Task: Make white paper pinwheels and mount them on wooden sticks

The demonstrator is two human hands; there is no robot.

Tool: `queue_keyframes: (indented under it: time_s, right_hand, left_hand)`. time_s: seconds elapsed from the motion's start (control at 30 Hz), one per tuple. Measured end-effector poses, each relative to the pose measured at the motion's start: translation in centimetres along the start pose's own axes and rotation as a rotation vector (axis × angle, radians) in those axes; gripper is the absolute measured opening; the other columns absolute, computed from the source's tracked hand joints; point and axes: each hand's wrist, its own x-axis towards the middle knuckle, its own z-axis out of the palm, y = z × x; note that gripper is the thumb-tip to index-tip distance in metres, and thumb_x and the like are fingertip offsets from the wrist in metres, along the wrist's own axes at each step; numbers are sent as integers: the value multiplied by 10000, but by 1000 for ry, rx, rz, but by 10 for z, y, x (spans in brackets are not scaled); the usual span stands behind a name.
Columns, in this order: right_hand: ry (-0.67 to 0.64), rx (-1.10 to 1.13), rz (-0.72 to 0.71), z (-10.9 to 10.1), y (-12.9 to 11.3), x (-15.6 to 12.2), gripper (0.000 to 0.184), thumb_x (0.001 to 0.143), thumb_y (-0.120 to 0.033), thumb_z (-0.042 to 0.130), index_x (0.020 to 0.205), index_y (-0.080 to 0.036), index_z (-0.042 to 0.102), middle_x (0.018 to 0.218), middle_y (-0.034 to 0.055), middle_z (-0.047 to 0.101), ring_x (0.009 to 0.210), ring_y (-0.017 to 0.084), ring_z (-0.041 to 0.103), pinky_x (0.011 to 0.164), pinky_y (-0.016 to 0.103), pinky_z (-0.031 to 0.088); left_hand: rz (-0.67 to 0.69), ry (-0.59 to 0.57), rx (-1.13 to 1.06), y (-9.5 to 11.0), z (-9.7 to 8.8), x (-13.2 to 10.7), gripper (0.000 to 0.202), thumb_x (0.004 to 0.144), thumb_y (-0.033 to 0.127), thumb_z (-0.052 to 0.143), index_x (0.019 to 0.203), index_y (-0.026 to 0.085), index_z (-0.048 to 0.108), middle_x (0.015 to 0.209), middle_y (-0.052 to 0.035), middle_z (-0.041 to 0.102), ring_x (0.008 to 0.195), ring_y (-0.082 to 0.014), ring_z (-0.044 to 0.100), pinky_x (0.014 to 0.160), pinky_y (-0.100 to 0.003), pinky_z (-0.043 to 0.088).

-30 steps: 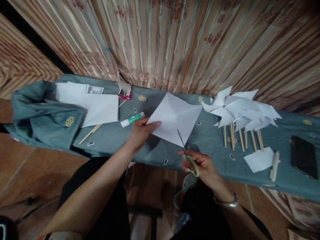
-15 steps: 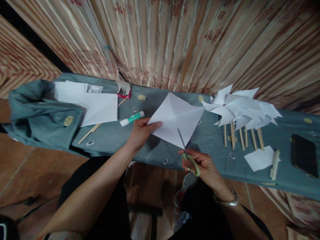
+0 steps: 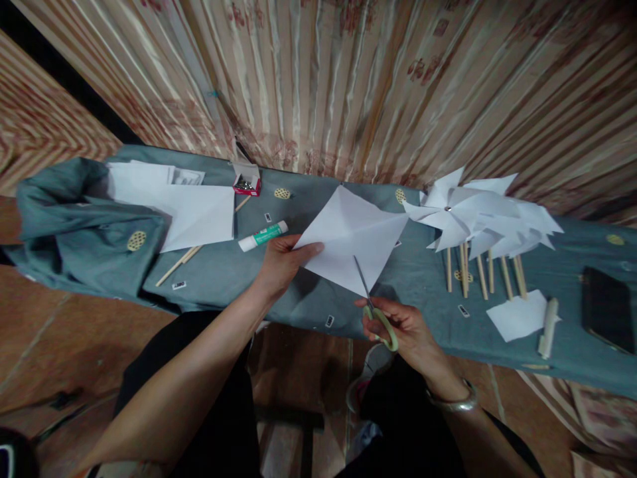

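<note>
Paper (image 3: pixel 348 232) slightly rightward; box (image 3: pixel 249 192), perhaps pins (image 3: pixel 243 184).

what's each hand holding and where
Left hand pinches the white paper square at its left corner; right hand grips the green-handled scissors by the handle loops.

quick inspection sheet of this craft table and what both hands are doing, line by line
surface: long table under a grey-green cloth, bunched at its left end
job's things: white square paper sheet, held above the cloth; green-handled metal scissors, blades at the sheet's lower corner
clutter: white paper pinwheels on wooden sticks, green-and-white glue stick, red box of pins, spare white paper sheets, black phone
grips: left hand pinches the sheet's left corner; right hand is shut on the scissors' handles
cables: nothing seen
surroundings: striped beige curtain behind, brown tiled floor below
</note>
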Motion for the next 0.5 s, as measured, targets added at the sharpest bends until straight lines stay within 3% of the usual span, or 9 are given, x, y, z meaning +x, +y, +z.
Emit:
queue_keyframes:
  time_s: [0.5]
  right_hand:
    - [-3, 19, 29, -1, 1, -1, 443, 634, -495, 830, 927, -172, 752, 616, -22, 582, 537, 88, 496, 515, 234, 478]
  left_hand:
    - [-12, -15, 15, -4, 0, 1, 97, 595, 223, 804, 659, 164, 760, 709, -35, 744, 607, -153, 621, 619, -281, 484]
